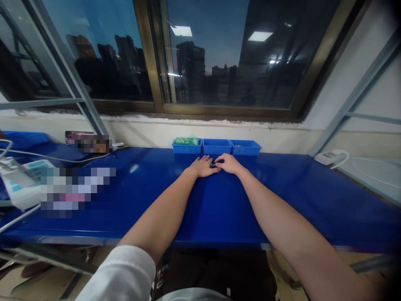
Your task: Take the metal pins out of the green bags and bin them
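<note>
My left hand (202, 166) lies palm down on the blue table (206, 209), its fingers stretched out and its thumb pointing right. Small dark, shiny metal pieces (212, 165) sit between its thumb and index finger, too small to name. From the right, my right hand (230, 163) meets them with curled fingers, thumb and index drawn together at the pieces. Whatever it pinches is hidden. Just behind the hands stand three blue bins: the left bin (187, 149) has green plastic-like material in it, the middle bin (216, 147) shows only its walls, and the right bin (246, 148) contains small shiny bits.
At the left is a white device with a keypad (19, 184), beside a blurred-out area. A phone-like object (82, 138) leans near the wall. A white power strip (331, 156) with a cable lies far right. Grey metal frame posts (360, 96) rise at both sides.
</note>
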A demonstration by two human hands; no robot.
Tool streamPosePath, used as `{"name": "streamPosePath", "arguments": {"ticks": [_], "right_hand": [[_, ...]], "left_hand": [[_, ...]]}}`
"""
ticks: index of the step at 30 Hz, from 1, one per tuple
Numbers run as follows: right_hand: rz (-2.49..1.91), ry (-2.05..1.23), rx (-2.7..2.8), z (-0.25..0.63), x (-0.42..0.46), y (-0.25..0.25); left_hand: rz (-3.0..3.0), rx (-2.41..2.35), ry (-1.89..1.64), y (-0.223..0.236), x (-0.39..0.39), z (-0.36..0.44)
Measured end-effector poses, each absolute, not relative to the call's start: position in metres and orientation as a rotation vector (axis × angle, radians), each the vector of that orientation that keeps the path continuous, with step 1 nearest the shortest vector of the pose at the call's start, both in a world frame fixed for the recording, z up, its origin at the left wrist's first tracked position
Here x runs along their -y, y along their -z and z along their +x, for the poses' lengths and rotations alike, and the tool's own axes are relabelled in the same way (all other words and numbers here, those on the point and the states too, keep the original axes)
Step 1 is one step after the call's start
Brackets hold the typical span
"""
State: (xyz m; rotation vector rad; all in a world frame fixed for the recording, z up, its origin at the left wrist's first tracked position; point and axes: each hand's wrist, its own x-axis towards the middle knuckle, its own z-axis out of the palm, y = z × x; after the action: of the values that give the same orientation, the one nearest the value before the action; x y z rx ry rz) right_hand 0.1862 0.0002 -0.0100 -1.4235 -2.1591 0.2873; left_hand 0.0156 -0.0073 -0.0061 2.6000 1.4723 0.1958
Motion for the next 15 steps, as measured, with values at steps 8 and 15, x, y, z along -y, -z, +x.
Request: {"name": "streamPosePath", "arguments": {"ticks": [8, 15], "right_hand": [[-1.353, -0.373, 2.186, 0.189, -0.005, 0.012], [-1.447, -0.374, 2.231, 0.189, -0.01, 0.015]], "left_hand": [[2.59, -1.426, -0.154, 0.004, 0.009, 0.015], [2.581, -1.464, -0.216, 0.006, 0.008, 0.016]]}}
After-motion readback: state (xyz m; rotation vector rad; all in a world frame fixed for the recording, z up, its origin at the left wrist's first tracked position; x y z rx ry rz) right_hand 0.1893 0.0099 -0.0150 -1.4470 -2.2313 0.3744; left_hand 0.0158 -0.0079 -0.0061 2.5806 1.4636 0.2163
